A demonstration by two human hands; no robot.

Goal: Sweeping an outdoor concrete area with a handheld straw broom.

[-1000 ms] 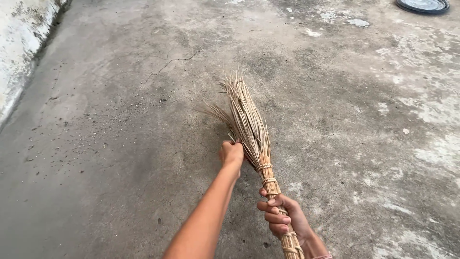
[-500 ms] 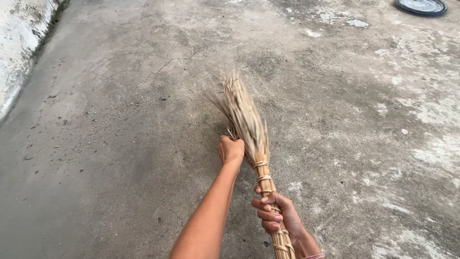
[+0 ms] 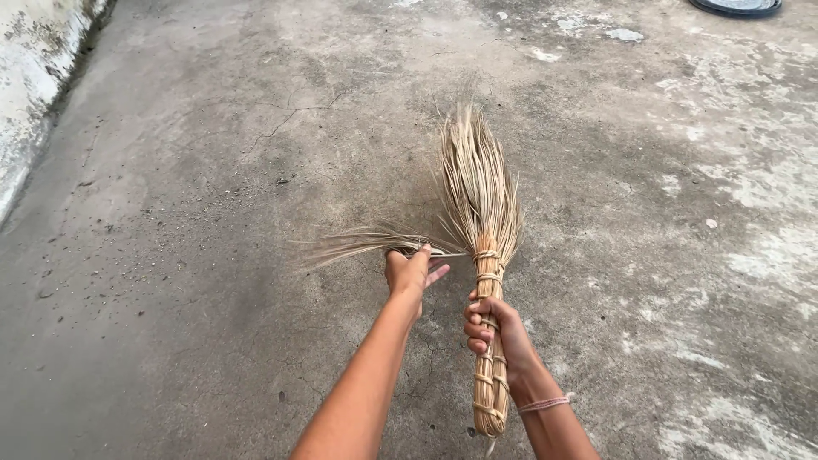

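A straw hand broom (image 3: 482, 204) with a bound, wrapped handle stands upright in front of me, its bristles fanned upward. My right hand (image 3: 494, 334) is wrapped around the handle near its middle. My left hand (image 3: 411, 269) pinches a thin bunch of loose bristles (image 3: 366, 243) and holds it out sideways to the left, away from the rest of the broom head. Some of its fingers are spread.
Below lies a cracked, stained concrete floor (image 3: 213, 170) scattered with small grit. A whitewashed wall (image 3: 30, 77) runs along the left edge. The rim of a dark round lid or basin (image 3: 737, 7) shows at the top right.
The broom has swung from tilted left to nearly upright and shifted right. My left hand has drawn a bunch of bristles out sideways, separating it from the broom head.
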